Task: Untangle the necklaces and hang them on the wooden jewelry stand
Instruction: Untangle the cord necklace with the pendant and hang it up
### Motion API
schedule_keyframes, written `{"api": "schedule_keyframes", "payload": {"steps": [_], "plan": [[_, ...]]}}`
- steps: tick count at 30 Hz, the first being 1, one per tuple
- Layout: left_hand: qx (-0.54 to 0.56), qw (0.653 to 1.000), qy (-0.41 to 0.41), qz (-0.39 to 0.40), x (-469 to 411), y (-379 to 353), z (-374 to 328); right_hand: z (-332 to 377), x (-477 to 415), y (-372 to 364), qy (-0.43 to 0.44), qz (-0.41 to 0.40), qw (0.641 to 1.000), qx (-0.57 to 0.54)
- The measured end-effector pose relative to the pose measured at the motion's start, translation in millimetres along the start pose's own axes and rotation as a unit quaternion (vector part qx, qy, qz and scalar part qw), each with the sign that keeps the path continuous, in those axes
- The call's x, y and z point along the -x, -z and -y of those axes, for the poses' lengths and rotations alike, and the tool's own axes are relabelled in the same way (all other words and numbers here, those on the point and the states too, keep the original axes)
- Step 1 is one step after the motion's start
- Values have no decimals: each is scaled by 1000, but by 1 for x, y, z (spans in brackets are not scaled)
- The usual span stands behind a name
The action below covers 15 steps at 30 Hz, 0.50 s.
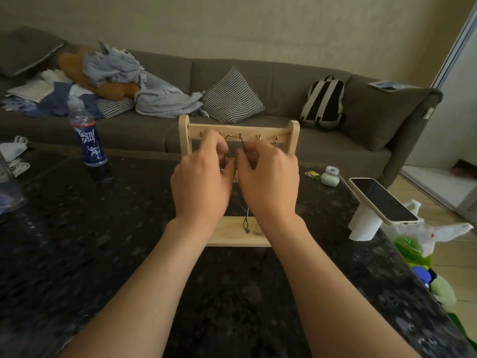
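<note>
A pale wooden jewelry stand [294,136] stands on the dark stone table [90,241], with small gold hooks along its top bar. A thin dark necklace cord [233,136] is looped over the middle hook, and its lower end [246,223] dangles down to the stand's base. My left hand [204,179] and my right hand [268,177] are raised side by side in front of the stand. Each pinches one side of the cord just below the hook. The hands hide most of the stand's middle.
A blue drink bottle [89,140] stands at the table's left. At the right are a small green jar [331,177], a phone [382,200] lying on a white roll, and plastic bags [423,241]. A grey sofa [284,81] with cushions, clothes and a backpack runs behind.
</note>
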<state>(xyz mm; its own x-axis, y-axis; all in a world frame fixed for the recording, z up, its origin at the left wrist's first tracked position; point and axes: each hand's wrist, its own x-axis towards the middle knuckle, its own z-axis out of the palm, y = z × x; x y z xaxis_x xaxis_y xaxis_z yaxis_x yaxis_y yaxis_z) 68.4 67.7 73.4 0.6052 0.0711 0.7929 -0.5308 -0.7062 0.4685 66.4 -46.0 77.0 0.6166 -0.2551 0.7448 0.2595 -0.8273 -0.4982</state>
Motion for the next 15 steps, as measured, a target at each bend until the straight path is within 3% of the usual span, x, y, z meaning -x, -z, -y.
{"api": "schedule_keyframes", "payload": {"steps": [4, 8, 11, 15], "plan": [[45, 998, 48, 21, 4, 0, 5, -1, 4, 2, -28, 24, 999, -27], [17, 998, 15, 52, 10, 7, 9, -2, 7, 12, -25, 32, 999, -16], [-42, 999, -4, 34, 18, 14, 10, -4, 12, 27, -19, 21, 1000, -12], [-33, 999, -14, 11, 28, 16, 2, -14, 26, 55, -55, 49, 997, 5]]}}
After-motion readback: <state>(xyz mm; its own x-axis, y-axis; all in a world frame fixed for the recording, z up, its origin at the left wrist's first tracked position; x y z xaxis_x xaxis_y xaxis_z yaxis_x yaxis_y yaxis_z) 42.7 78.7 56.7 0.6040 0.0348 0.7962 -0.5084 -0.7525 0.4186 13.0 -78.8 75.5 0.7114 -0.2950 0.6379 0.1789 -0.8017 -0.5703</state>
